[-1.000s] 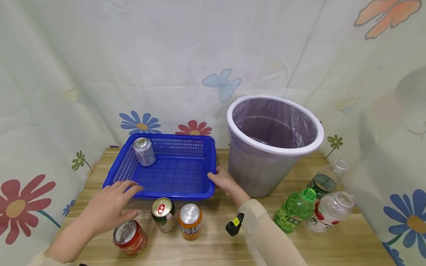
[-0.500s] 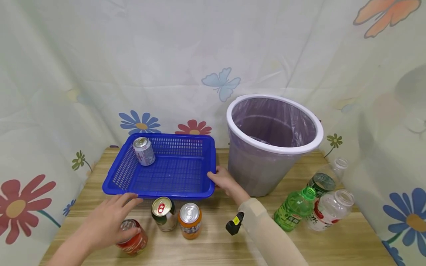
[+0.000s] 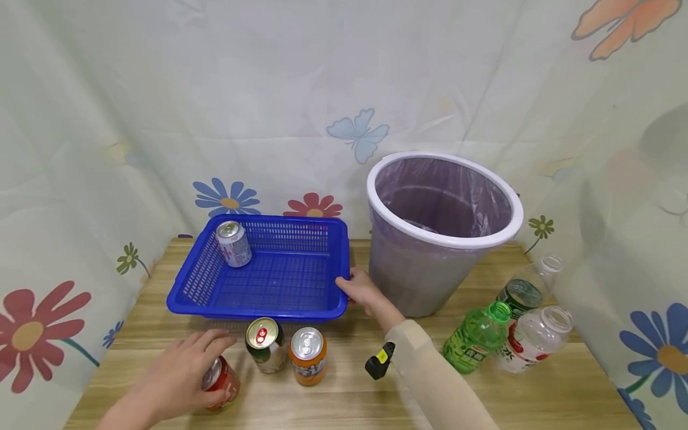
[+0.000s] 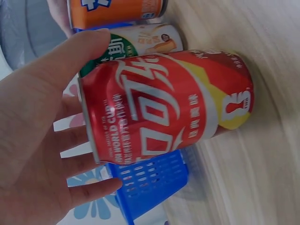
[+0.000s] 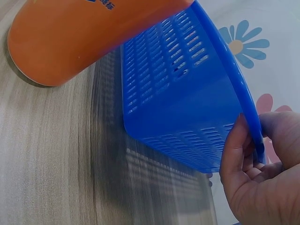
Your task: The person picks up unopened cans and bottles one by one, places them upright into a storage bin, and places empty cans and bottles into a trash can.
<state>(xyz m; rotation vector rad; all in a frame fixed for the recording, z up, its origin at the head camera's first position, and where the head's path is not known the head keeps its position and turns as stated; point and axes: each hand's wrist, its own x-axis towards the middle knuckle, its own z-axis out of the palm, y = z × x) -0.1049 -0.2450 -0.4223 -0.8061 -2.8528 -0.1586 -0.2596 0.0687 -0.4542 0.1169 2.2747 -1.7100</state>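
Note:
My left hand [image 3: 180,373] is beside and partly over a red soda can [image 4: 164,105] standing on the table. In the left wrist view, its fingers are spread behind the can's top end and the thumb is apart from them; no firm grip shows. With thumb and fingers, my right hand [image 5: 265,168] pinches the rim of a blue plastic basket [image 3: 269,313] at its right side. Inside the basket, at the back left, stands a silver-white can [image 3: 235,246]. A green-and-cream can [image 3: 266,346] and an orange can [image 3: 309,356] stand in front of the basket.
A grey trash bin [image 3: 416,280] with a clear liner stands right of the basket. To its right are a green bottle [image 3: 475,340], a clear bottle with a red-and-white label [image 3: 532,343] and a dark-labelled clear bottle [image 3: 524,292]. A floral curtain [image 3: 301,107] hangs behind.
My left hand has come down from near the basket's front left edge to the red can. The right hand stays on the basket rim.

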